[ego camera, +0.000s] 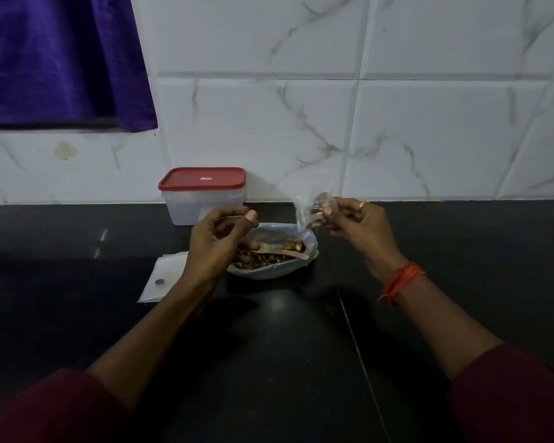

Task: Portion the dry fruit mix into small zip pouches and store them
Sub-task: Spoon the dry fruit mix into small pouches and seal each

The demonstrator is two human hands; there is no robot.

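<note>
Dry fruit mix [269,259] lies in an open plastic bag [312,251] on the dark surface [301,330], between the two forearms and just in front of a white container [199,204] with a red lid [202,179]. A wooden spoon [285,250] rests in the bag on top of the mix, and no hand holds it.

A part of the mix is already inside a small zip pouch [311,212]. The right hand [355,225] holds this pouch up in the air, above the right edge of the bag, and pinches it at its side with the thumb and the first fingers. It seems that the filling of this pouch is finished or nearly finished, and that the step in hand is the closing of it.

The left hand [215,247] is raised over the left part of the bag. Its fingers are curled and the thumb comes close to the forefinger, but I cannot tell whether it pinches something or holds nothing. It is apart from the pouch.

The next move probably needs both hands on the mouth of the pouch. The left hand must come across and take the free edge, and then the fingers must press the zip strip along its whole length with the pouch kept upright, so that no piece falls out. After this the pouch can go into the container, whose lid is on now.

Flat empty pouches [167,276] lie in a stack on the surface, partly under the left wrist.
</note>
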